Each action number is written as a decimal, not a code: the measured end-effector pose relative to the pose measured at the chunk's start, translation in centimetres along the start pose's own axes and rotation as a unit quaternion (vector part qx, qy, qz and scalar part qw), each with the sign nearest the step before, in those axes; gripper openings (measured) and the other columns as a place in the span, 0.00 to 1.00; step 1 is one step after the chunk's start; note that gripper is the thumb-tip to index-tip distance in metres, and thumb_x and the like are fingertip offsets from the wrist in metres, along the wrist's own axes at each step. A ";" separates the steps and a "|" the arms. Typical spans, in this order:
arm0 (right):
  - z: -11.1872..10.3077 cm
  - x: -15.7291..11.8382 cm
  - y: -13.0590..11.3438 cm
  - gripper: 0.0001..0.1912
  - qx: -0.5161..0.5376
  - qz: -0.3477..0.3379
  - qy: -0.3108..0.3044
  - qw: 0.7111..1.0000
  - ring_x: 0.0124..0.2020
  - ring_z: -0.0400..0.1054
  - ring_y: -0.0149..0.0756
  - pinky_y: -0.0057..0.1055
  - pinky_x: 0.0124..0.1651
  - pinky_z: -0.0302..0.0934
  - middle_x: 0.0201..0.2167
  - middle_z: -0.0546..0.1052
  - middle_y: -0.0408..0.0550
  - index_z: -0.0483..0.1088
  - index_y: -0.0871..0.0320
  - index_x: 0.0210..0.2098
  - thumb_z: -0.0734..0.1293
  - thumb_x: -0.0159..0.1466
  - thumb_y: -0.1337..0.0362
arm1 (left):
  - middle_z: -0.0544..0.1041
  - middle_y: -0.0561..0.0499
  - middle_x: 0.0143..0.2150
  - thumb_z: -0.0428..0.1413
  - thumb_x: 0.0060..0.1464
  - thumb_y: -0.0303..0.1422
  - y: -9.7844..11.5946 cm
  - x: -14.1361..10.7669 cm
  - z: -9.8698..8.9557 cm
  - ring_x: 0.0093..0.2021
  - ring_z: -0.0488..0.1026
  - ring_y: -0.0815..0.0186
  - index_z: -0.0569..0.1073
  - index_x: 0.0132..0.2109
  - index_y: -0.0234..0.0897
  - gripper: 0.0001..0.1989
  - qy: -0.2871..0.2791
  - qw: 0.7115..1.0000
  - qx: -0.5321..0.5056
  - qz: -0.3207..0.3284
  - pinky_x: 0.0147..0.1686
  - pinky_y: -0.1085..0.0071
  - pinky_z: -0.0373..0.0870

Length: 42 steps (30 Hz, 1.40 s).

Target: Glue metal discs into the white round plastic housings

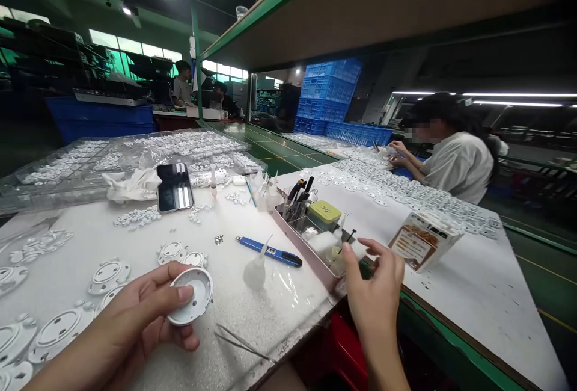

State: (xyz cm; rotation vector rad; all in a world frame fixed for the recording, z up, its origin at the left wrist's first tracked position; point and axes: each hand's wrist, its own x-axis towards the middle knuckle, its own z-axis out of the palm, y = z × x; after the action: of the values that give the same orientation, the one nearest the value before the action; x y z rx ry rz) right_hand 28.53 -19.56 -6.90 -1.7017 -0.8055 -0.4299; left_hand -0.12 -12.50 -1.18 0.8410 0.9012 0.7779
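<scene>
My left hand (148, 313) grips a round white plastic disc (198, 295) with a raised rim and small holes, thumb on its inner face. My right hand (376, 277) is over the right end of a pink desk organizer (297, 246), thumb and fingers apart. Close to its thumb tip, a thin black stick with a wide top (348, 237) stands slanted in a small jar; whether they touch is hard to tell. Between my hands lie a blue utility knife (270, 251) and a translucent needle-tipped squeeze bottle (255, 272). Metal tweezers (243, 343) rest at the near edge.
More white discs (58, 331) and small white parts (137, 215) cover the left side. A phone (175, 187) lies beside crumpled tissue (133, 185). Right of the organizer stands a printed box (424, 240). Beyond, a co-worker (460, 156) sits by rows of white parts. A shelf (383, 12) hangs overhead.
</scene>
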 end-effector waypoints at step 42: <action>4.9 -7.1 -9.2 0.08 0.500 -0.164 -0.159 0.835 0.27 0.67 0.35 0.39 0.33 0.61 0.28 0.74 0.44 0.66 0.55 0.43 0.59 0.67 0.71 | 0.74 0.51 0.25 0.60 0.51 0.27 0.1 0.3 -0.5 0.23 0.71 0.70 0.70 0.35 0.32 0.06 -0.082 0.995 -0.051 -0.025 0.26 0.70 0.77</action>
State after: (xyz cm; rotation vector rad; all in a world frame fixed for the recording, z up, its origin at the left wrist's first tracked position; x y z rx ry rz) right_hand 16.47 -15.86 -6.53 -0.6411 -1.2826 0.0882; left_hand -0.42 -12.04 -1.39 0.7787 0.7277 0.6943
